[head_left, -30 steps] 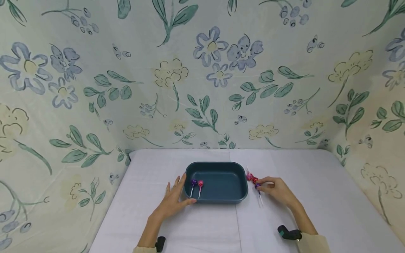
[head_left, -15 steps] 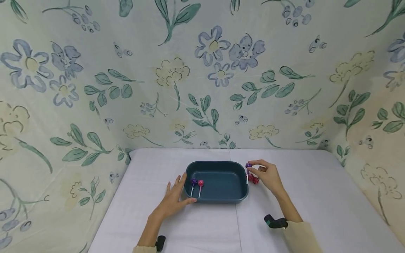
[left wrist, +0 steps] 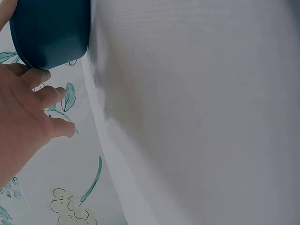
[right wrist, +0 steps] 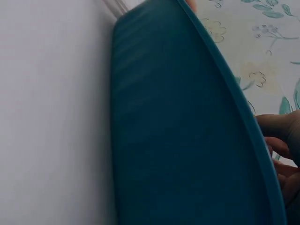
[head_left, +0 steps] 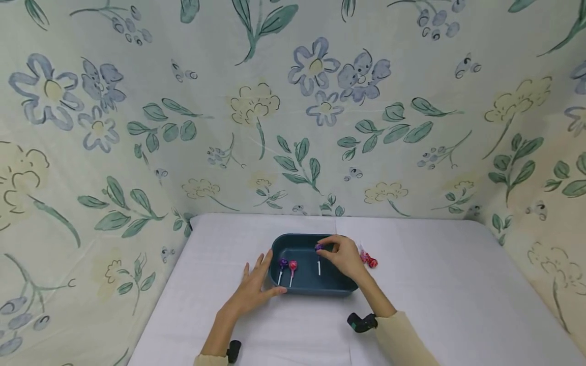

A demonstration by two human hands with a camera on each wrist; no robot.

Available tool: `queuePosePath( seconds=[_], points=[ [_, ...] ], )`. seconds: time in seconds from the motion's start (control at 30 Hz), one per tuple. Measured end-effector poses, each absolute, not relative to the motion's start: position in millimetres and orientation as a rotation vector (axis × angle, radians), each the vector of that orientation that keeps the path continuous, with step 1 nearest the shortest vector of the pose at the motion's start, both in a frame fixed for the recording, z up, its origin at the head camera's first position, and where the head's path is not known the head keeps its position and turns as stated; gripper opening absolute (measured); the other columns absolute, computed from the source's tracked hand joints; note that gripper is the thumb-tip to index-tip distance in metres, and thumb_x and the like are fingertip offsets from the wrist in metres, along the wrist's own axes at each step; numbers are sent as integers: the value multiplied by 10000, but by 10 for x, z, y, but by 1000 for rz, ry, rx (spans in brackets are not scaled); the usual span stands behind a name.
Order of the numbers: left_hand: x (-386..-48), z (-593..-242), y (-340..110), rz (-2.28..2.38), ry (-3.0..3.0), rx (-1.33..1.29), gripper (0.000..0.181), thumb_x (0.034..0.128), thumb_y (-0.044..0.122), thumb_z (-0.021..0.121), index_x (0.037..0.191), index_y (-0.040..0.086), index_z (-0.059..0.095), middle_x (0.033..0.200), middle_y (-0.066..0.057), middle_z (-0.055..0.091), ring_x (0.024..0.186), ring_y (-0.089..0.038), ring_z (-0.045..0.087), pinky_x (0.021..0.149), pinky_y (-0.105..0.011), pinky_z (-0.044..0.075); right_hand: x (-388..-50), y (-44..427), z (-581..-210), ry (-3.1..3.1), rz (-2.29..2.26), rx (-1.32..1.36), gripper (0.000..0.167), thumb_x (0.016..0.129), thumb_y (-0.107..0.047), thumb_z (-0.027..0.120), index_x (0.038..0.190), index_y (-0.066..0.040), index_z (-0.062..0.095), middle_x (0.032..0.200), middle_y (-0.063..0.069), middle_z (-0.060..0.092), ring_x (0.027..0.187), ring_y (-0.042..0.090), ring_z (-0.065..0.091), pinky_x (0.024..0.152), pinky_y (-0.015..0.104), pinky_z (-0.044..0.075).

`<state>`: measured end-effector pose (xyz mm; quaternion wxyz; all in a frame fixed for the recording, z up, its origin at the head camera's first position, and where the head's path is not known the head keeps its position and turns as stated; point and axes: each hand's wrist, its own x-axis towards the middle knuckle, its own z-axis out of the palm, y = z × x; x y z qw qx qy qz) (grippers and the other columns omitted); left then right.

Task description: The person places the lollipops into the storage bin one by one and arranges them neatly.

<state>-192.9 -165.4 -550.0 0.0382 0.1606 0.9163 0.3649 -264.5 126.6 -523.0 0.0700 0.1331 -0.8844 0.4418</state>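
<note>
A dark teal rectangular tray [head_left: 316, 292] stands on the table. My left hand [head_left: 249, 292] rests against its left end, fingers spread and thumb at the front corner; the left wrist view shows that hand [left wrist: 21, 112] touching the tray wall [left wrist: 54, 33]. Over the tray's right half, my right hand [head_left: 344, 256] pinches a purple lollipop [head_left: 318, 247] by its wrapped head, the white stick pointing down. Inside, at the left, lie a purple lollipop [head_left: 283, 263] and a pink lollipop [head_left: 293, 265] side by side. In the right wrist view, the tray's outer wall [right wrist: 173, 112] partly hides the right fingers.
Right of the tray, red and pink lollipops [head_left: 373, 263] lie close together on the white-covered table [head_left: 435, 284]. A floral cloth [head_left: 293, 117] hangs behind the table and at its sides. Each wrist carries a black camera [head_left: 361, 323].
My right hand took a purple lollipop from the bunch right of the tray, lifted it past the right rim and moved it left over the tray. The left hand stays at the tray's left end.
</note>
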Motion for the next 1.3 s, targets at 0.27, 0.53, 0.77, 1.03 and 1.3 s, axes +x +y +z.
queuePosePath(
  seconds=[0.27,0.53,0.77,1.03,1.3],
  points=[
    [-1934,-5523,-1666,1125,2809,492,1110,896,582,737,1678,135,88,1743,-76,169,1620,-389,125,1255,-724,-39,-2625,856,-5333,-2828,1283,383,130,825,-153,881,941,-127,828,982,49,799,674,130,629,629,307,540],
    [-1932,-5510,-1657,1108,2808,484,1106,899,587,731,1678,135,89,1741,-80,169,1622,-373,123,1266,-708,-37,-2611,818,-5393,-2849,1281,393,124,796,-134,898,889,-101,822,907,52,796,702,142,695,599,302,556],
    [-1926,-5499,-1655,1118,2805,487,1116,892,592,736,1677,123,96,1740,-77,171,1621,-375,128,1268,-704,-34,-2617,806,-5432,-2881,1295,355,132,796,-141,900,883,-87,816,896,100,792,397,56,560,411,225,480],
    [-1931,-5500,-1662,1122,2802,495,1111,896,579,739,1676,123,92,1741,-77,167,1621,-377,129,1263,-711,-37,-2614,802,-5423,-2893,1295,345,143,797,-154,902,889,-89,814,834,78,785,379,39,547,411,230,471],
    [-1938,-5521,-1662,1122,2806,494,1112,892,591,736,1677,135,94,1740,-72,174,1622,-372,129,1264,-710,-37,-2619,808,-5433,-2887,1297,350,174,787,-153,909,908,-78,808,817,37,769,393,45,558,418,222,471]
  ],
)
